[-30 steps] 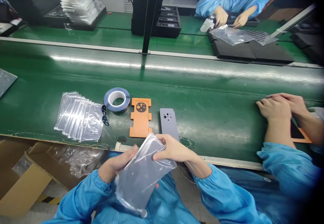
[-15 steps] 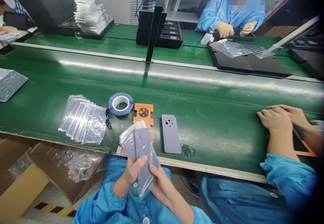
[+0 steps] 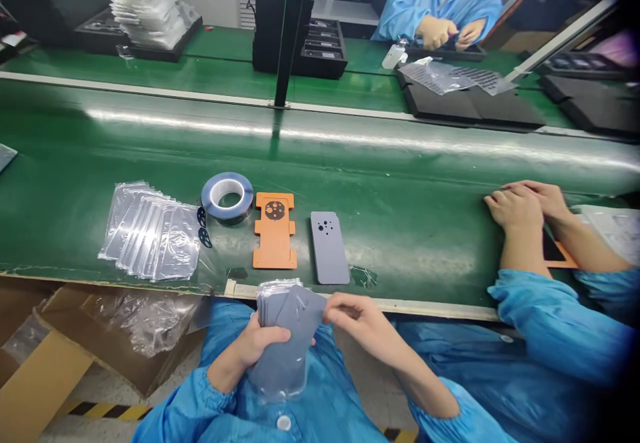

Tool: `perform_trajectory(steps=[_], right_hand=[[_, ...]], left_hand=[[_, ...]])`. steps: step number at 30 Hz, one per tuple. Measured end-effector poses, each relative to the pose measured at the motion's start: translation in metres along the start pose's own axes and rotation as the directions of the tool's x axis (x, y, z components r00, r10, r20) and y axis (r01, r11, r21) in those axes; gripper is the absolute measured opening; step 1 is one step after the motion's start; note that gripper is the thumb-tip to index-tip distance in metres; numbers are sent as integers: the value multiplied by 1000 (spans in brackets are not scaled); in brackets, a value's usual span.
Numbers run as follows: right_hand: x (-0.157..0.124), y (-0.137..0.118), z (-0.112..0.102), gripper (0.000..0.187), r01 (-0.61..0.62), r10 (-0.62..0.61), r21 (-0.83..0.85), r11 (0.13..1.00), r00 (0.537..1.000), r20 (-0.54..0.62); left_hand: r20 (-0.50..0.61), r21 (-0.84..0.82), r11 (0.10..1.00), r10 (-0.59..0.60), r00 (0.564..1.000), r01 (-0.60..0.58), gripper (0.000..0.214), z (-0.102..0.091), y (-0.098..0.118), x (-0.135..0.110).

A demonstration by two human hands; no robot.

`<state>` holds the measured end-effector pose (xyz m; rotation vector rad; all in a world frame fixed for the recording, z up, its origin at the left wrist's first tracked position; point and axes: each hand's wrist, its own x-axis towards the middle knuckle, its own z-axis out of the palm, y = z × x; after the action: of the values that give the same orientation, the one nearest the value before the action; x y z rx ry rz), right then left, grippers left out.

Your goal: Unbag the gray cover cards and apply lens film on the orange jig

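My left hand (image 3: 260,339) is closed round a stack of grey phone back covers in clear plastic sleeves (image 3: 283,363), held over my lap below the table's front edge. At the stack's upper right, my right hand (image 3: 355,316) pinches the corner of the top grey phone back cover (image 3: 303,309), which sticks out at an angle. Just beyond the stack, an orange jig (image 3: 275,243) with a black round camera-hole piece on it lies on the green table. Right of it lies another grey phone back cover (image 3: 330,249), with several camera holes near its top.
Left of the jig are a roll of blue tape (image 3: 245,196), small black camera-hole pieces (image 3: 205,236) and spread clear plastic sleeves (image 3: 150,229). A co-worker's hands (image 3: 520,206) rest at right. An open cardboard box (image 3: 65,356) with plastic stands below left. A black post (image 3: 287,43) rises beyond.
My right hand has moved from the stack's lower side to its upper right, drawing out the top cover's corner. The stack has come lower, uncovering the orange jig. The view has shifted.
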<state>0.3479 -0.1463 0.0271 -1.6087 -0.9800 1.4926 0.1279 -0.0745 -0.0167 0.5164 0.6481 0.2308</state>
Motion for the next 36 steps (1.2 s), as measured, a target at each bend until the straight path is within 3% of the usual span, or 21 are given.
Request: perform_trajectory(steps=[3,10,12,14,17,20,22,27,30,32,34,36], right_hand=[[12,-18,-3,27,51,-55,-57,997,996,-69],[40,-26,-8,29,-45,37,79,996,994,101],[46,-29,-23,30,-41,39,81,996,999,33],[54,-35,-47,31,19,-14,40,999,992,-123],[74,-47,-90,35,146,-183,-136,980,928,-323],[100,-51,-120,36,172,-253,-315,933,937,-239],[117,-46,-127,35,176,-267,-403,898,946,-183],[143,-28,-121,30,165,-359,-578,799,902,-240],[136,-29,-110,33,161,-445,-648,744,844,-301],[120,-34,-94,34,169,-464,-630,758,819,-338],[97,-39,-70,36,175,-391,-556,813,871,-298],[74,-42,-42,42,160,-227,-455,876,969,-98]], left_hand=[[-26,-2,1000,-21,999,21,45,0,5,-1],[82,36,999,-22,996,19,41,-6,4,-2],[109,37,999,-20,994,16,42,-9,3,-2],[130,21,1000,-13,991,10,42,-11,2,0],[137,-8,1000,0,991,1,38,-12,4,2],[102,-27,999,26,994,-23,36,-12,6,4],[78,-39,999,32,996,-29,35,-11,8,5],[44,-63,998,22,999,-19,36,-11,11,9],[43,-69,997,21,999,-18,36,-9,13,13],[32,-84,996,16,999,-13,35,-5,16,15],[17,-100,995,4,1000,-2,33,0,18,17],[12,-122,993,-6,1000,8,36,4,21,19]])
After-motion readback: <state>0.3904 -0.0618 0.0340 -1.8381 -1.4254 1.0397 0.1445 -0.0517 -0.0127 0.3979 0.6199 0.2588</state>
